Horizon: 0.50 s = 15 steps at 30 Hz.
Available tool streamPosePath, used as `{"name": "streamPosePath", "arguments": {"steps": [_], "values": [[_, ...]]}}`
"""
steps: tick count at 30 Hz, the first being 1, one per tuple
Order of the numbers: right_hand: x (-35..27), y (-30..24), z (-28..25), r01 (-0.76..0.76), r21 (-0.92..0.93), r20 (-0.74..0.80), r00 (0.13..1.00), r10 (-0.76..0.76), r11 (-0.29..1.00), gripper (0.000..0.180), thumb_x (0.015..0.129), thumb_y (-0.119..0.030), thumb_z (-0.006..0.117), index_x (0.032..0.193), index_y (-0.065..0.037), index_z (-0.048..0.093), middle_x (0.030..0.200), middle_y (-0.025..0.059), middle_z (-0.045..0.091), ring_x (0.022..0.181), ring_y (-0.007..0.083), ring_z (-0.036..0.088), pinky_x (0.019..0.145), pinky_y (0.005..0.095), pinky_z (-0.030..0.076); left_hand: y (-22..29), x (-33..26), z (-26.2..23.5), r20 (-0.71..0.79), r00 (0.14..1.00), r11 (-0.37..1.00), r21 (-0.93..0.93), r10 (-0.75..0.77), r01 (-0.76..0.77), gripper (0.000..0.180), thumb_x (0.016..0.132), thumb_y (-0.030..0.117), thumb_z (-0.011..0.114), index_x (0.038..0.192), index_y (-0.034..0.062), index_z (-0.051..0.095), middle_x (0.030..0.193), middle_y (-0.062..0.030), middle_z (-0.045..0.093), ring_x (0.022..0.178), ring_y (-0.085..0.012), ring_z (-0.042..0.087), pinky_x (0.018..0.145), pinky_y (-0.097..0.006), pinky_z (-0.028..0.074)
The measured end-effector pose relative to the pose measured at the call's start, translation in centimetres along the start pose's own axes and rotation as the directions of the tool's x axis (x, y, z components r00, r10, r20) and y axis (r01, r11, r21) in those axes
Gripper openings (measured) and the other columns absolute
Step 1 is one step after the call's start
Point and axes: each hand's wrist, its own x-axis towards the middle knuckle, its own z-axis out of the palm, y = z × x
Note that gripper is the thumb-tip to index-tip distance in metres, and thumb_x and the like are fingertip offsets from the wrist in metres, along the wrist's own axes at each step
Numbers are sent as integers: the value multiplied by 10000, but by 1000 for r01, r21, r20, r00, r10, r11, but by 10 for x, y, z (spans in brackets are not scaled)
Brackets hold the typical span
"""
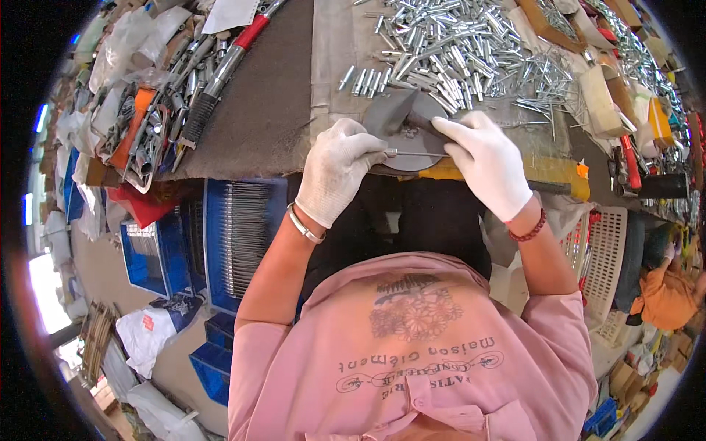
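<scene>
My left hand point(340, 163), in a white knitted glove, pinches a slim metal rod point(421, 153) by its thicker silver end. The rod lies level across the near part of a round dark grey plate point(376, 114) at the table's front edge. My right hand point(482, 151), also white-gloved, has its fingers closed round a dark bar-like tool point(425, 125). This tool reaches over the plate; its exact kind is unclear. Small bits of metal lie on the plate between the hands. Beyond it is a heap of short silver metal tubes point(456, 44), several set in a row.
Thin metal pins point(540, 77) lie right of the tubes. A long red-handled tool point(254, 29) and a pile of hand tools point(147, 132) occupy the left. Below, a blue crate point(213, 257) holds many metal rods. A white basket point(607, 250) stands at right; another person point(665, 294) is farther right.
</scene>
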Motion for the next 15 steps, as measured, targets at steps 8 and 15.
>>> {"name": "streamPosePath", "arguments": {"steps": [8,15], "values": [[-24,-32,17,-189,49,159,971,179,981,127,879,-147,775,947,-85,687,880,104,695,814,335,708,709,415,558,-2,-5,-4,-12,1000,1000,-18,-20,20,142,790,73,843,923,77,796,886,-108,681,851,-314,682,742,-400,543],[-29,-47,20,-643,530,600,745,291,554,187,956,-121,685,1117,-28,707,734,55,657,624,113,607,598,290,508,35,-39,10,-160,907,918,-143,-391,370,344,938,-13,704,1278,40,706,940,-120,750,707,-204,689,639,-310,543]]}}
